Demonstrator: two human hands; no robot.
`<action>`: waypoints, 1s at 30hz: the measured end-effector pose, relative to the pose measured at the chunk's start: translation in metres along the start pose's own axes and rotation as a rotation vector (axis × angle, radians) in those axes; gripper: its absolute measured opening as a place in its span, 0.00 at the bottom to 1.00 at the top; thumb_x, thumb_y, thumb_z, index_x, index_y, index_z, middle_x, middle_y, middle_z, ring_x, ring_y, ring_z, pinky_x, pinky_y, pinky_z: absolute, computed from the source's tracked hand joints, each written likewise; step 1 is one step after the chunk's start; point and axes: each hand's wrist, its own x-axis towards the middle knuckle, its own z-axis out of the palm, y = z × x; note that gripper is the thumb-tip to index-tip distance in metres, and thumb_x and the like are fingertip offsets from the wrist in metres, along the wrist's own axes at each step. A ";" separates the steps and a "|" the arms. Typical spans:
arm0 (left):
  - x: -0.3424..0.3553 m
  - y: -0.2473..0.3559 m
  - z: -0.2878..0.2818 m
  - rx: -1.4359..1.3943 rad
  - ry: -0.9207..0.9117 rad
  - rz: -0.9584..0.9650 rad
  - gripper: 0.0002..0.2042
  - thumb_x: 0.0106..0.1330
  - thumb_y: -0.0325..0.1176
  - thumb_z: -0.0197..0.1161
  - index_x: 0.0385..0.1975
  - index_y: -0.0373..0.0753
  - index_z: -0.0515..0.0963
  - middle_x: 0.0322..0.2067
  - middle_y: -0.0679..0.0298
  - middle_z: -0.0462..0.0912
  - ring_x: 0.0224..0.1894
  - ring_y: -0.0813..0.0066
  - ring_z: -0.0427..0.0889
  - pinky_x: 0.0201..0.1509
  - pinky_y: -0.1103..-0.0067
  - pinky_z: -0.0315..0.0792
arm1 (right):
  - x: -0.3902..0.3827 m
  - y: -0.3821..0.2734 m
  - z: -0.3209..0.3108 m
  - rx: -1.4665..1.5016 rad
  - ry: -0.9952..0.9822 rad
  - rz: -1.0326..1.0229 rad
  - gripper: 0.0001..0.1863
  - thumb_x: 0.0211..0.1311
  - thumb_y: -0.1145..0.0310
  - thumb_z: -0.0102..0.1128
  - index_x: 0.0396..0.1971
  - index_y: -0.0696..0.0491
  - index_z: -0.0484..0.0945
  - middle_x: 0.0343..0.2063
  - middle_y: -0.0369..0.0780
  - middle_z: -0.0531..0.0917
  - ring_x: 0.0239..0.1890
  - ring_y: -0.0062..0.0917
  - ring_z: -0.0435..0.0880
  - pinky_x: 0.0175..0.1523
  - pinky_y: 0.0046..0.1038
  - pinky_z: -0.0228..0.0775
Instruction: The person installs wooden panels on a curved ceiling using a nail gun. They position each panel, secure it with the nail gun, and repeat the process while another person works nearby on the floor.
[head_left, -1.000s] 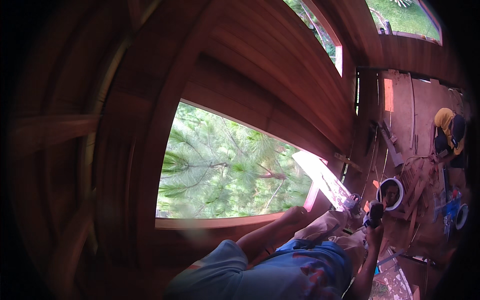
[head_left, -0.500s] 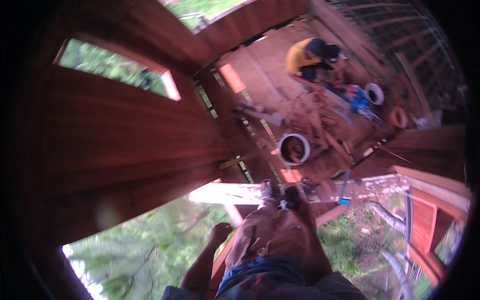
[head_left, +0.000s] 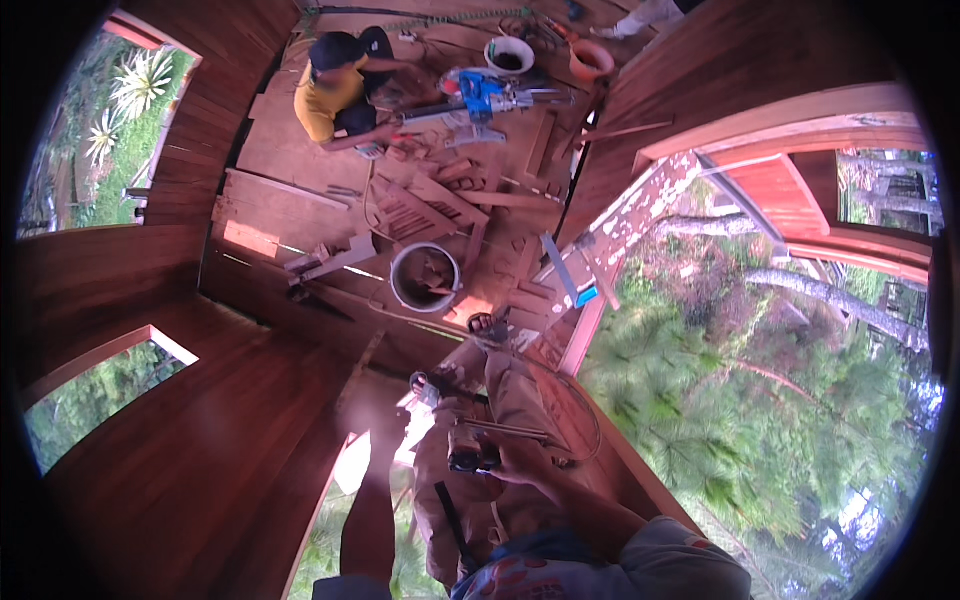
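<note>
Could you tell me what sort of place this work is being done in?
It looks like a raised timber building under construction, perhaps a cabin among trees. Reddish wooden plank walls have open window gaps onto foliage, offcuts of wood litter the floor, and a blue power saw sits beside a crouching co-worker.

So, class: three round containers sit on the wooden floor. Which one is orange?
The orange pot at the top, right of the white bowl; the grey bucket sits lower.

At the bottom of the frame we see our own clothing: a grey short sleeve (head_left: 665,565) on the right arm, a blue shirt front with red printed shapes (head_left: 515,580), and long khaki trousers (head_left: 500,420) running up the middle. Both forearms are bare, and a dark sandal (head_left: 487,325) shows at the far foot.
</note>
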 end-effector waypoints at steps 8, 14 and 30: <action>0.203 0.085 -0.012 -0.246 0.271 0.148 0.13 0.63 0.37 0.64 0.40 0.33 0.80 0.34 0.52 0.85 0.39 0.61 0.86 0.43 0.69 0.77 | -0.021 0.043 0.027 0.120 0.024 0.014 0.51 0.45 0.62 0.72 0.69 0.48 0.50 0.31 0.48 0.82 0.33 0.47 0.82 0.35 0.46 0.71; 0.329 0.151 0.076 0.091 0.057 0.307 0.10 0.60 0.35 0.61 0.36 0.37 0.77 0.36 0.50 0.82 0.42 0.50 0.81 0.47 0.60 0.74 | -0.021 0.043 -0.001 0.131 -0.058 0.191 0.50 0.48 0.56 0.70 0.69 0.51 0.52 0.34 0.47 0.81 0.36 0.44 0.81 0.39 0.43 0.72; 0.473 0.210 0.239 0.525 0.197 0.652 0.11 0.53 0.28 0.59 0.37 0.39 0.77 0.41 0.58 0.76 0.51 0.62 0.74 0.50 0.64 0.67 | 0.010 0.067 -0.059 0.296 -0.049 0.444 0.52 0.40 0.52 0.71 0.69 0.53 0.58 0.33 0.40 0.80 0.39 0.33 0.81 0.45 0.37 0.71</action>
